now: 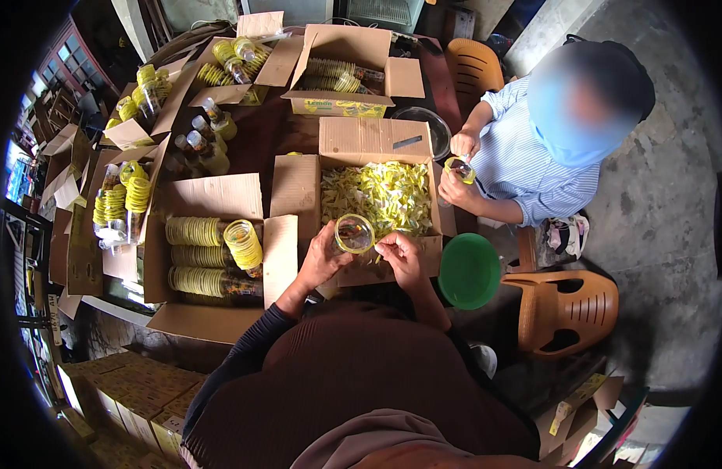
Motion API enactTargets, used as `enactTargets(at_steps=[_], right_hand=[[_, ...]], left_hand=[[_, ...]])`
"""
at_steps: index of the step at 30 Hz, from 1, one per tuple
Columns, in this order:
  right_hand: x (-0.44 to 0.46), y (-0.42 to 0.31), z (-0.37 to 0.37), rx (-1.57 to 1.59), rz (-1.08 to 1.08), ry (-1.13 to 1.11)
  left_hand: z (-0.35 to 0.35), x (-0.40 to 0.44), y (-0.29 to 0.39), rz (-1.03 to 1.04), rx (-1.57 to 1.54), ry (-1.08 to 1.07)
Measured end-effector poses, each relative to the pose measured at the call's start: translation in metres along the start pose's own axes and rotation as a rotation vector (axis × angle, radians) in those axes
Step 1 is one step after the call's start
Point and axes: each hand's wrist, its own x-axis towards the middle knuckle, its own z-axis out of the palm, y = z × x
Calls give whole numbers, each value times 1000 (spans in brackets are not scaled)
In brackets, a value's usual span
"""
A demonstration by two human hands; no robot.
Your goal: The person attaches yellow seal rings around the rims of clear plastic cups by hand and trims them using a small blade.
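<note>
My left hand (322, 256) is wrapped round a clear plastic cup (353, 234) with a yellow rim, its mouth turned up toward me. Close to the cup's right side, my right hand (405, 259) has thumb and fingers pinched together. A small yellowish bit shows at those fingertips, too small to name. Both hands are above the near edge of an open cardboard box (353, 139), filled with a heap of yellow and white scraps (380, 191). Left of it stands another open box (212, 191), with stacks of yellow-rimmed cups (198, 256) lying inside.
Across the table's right corner, a person (545, 148) holds a similar cup (460, 169). A green basin (470, 270) and an orange plastic chair (564, 313) are at right. More cup boxes (341, 59) stand at the back, beside several upright bottle-like stacks (209, 148).
</note>
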Motion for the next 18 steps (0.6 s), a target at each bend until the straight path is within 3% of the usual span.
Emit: enactTargets(at_steps=[2,4,7,14,18], right_hand=[[0,-10,-1,213,210,-53],[-4,-18,-1,350,220,-112],[-6,-28,1,497,234,-171],[3,-10,18,-58,-58,40],[4,-28,30,-209,-196,44]], left_hand=[[0,0,0,-49,17,3],[0,0,-2,-99,32,8],[-7,3,3,14,119,147],[0,2,18,165,539,209],[0,3,32,91,579,179]])
